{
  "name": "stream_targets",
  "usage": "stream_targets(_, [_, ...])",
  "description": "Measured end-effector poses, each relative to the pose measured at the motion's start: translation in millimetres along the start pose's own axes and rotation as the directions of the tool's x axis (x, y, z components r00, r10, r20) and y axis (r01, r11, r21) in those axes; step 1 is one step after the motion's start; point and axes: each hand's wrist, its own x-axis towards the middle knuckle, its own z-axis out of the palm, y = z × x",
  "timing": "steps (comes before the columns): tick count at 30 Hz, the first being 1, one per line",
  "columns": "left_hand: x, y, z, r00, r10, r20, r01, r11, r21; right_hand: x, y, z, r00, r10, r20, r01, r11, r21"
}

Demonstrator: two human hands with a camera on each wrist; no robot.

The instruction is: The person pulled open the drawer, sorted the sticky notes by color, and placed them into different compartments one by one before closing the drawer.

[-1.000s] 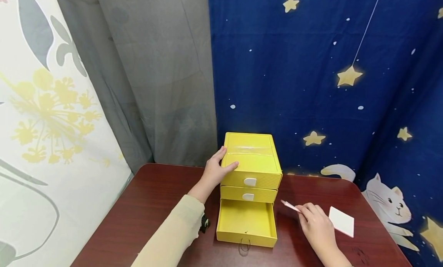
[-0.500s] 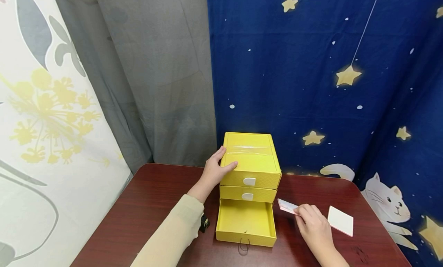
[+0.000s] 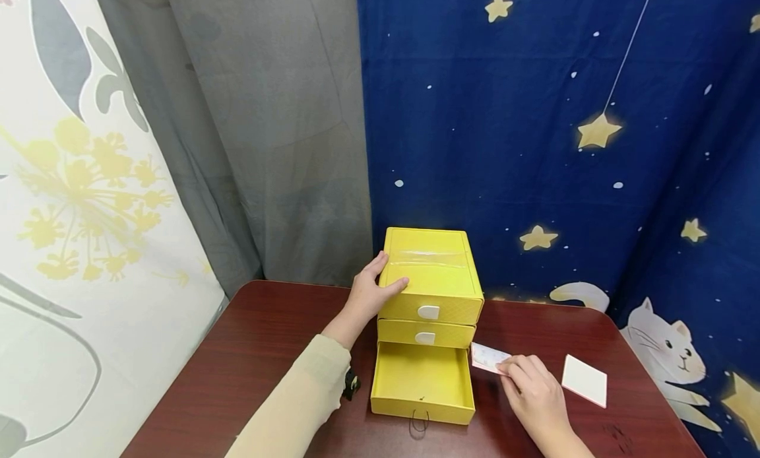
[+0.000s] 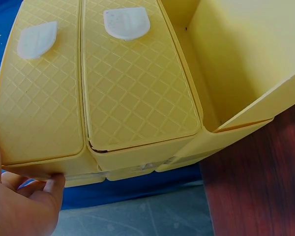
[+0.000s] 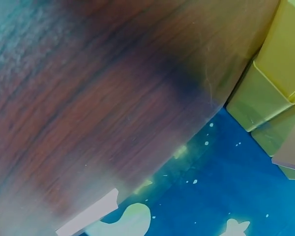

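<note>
My left hand [image 3: 369,288] rests on the left edge of a yellow drawer box [image 3: 430,273], its thumb lying on the top and its fingers along the side. In the left wrist view, that hand [image 4: 27,204] is at the corner beside the upper drawer front. The bottom drawer [image 3: 424,375] is pulled out, showing its bare yellow floor, with a dark string loop [image 3: 419,424] at its front. My right hand [image 3: 532,392] pinches a thin white card [image 3: 489,358] with pinkish print and edge, just right of the drawer. The right wrist view shows part of the card [image 5: 291,147].
A white square pad [image 3: 584,380] lies on the dark red wooden table [image 3: 285,352], right of my right hand. A small black object [image 3: 351,383] sits left of the drawer, partly behind my sleeve. Blue [image 3: 534,148] and grey [image 3: 285,148] curtains hang behind the table.
The right hand has turned the card from nearly edge-on to show its printed face, and brought it slightly left toward the drawer. My left hand and the drawer box stay in place.
</note>
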Motion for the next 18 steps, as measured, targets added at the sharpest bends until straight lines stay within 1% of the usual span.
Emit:
stream_targets(11, [1.4,-1.4,0.7,1.0,0.008,0.0,-0.008,1.0,-0.005,1.1,-5.0,-1.3,0.999,-0.027,-0.02,0.028,0.999,0.024])
stream_targets(18, [1.7,-2.7,1.6,1.0,-0.001,-0.001,0.001,1.0,-0.006,3.5,-10.5,2.8,0.996,-0.069,-0.052,0.074,0.994,0.084])
